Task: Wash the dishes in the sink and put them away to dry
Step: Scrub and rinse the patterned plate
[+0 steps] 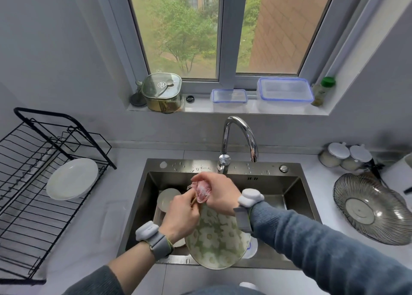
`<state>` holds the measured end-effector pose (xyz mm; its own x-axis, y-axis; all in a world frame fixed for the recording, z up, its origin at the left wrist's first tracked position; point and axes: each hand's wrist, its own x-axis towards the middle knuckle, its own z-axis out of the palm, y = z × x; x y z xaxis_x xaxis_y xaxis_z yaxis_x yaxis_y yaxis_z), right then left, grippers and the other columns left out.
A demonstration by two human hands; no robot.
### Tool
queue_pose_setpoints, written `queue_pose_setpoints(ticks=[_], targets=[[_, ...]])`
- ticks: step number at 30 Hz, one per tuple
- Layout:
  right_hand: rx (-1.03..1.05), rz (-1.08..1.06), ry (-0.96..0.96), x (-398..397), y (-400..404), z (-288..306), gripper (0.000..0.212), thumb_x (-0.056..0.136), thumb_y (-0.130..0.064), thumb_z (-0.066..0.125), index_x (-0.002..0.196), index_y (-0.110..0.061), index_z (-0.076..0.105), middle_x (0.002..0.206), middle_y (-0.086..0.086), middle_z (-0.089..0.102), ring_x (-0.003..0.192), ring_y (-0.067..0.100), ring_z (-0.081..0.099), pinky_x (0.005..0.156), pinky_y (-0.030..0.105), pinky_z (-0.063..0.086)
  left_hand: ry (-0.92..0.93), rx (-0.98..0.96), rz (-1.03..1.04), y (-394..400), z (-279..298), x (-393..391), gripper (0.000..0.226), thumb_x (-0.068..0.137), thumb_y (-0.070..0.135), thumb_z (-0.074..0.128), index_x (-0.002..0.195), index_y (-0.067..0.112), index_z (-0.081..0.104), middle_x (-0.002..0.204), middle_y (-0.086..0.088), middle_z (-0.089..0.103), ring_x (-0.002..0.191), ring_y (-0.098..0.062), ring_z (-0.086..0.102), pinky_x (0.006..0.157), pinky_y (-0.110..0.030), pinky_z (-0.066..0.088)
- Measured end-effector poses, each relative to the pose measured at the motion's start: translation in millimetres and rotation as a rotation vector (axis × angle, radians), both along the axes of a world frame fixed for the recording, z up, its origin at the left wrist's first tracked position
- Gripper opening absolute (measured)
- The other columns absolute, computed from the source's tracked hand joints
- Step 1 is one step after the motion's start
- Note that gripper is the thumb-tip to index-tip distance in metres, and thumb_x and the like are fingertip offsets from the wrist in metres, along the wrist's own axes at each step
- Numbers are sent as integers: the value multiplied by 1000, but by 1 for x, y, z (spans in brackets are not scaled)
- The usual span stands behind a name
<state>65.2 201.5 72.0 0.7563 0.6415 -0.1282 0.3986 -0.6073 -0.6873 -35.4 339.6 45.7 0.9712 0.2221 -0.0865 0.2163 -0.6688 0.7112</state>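
Over the steel sink, the right hand grips a soapy pink cloth; the left hand pinches thin brown sticks above a green floral plate.

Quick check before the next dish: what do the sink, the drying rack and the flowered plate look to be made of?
Sink: likely brushed stainless steel, grey satin sheen, water beads on the rim. Drying rack: thin wire, apparently metal, matte black coated. Flowered plate: probably glazed ceramic, glossy green-and-white print; melamine can't be ruled out.
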Motion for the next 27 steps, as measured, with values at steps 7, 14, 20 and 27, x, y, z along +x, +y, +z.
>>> queue_pose_setpoints(ticks=[7, 14, 20, 27], targets=[[29, -37, 132, 2, -11, 7, 40, 67, -37, 55, 104, -34, 69, 99, -10, 74, 94, 12, 68, 87, 31, 56, -90, 62, 36, 18, 8, -4, 15, 97, 28, 60, 82, 31, 64, 69, 10, 64, 69, -12, 58, 63, -33, 46], [80, -142, 290, 10, -21, 3, 22, 87, -26, 67, 106, -37, 69, 102, -12, 74, 95, 11, 66, 82, 25, 51, -76, 31, 74, 34, 16, 6, 15, 98, 32, 62, 85, 30, 70, 68, 12, 66, 65, -11, 59, 59, -31, 47], [177, -239, 526, 12, -40, -4, 19, 88, -16, 65, 107, -19, 71, 93, -8, 69, 85, 10, 60, 82, 29, 49, -80, 23, 157, 45, 16, 8, 19, 99, 30, 62, 83, 27, 71, 68, 10, 68, 64, -10, 60, 59, -32, 48], [185, -391, 885, 0, -62, -26, 21, 95, -7, 66, 115, -12, 73, 111, 14, 77, 99, 23, 74, 94, 36, 58, -29, 1, 361, 73, 12, 6, 20, 101, 26, 60, 86, 26, 73, 71, 11, 69, 72, -14, 65, 64, -34, 53]])
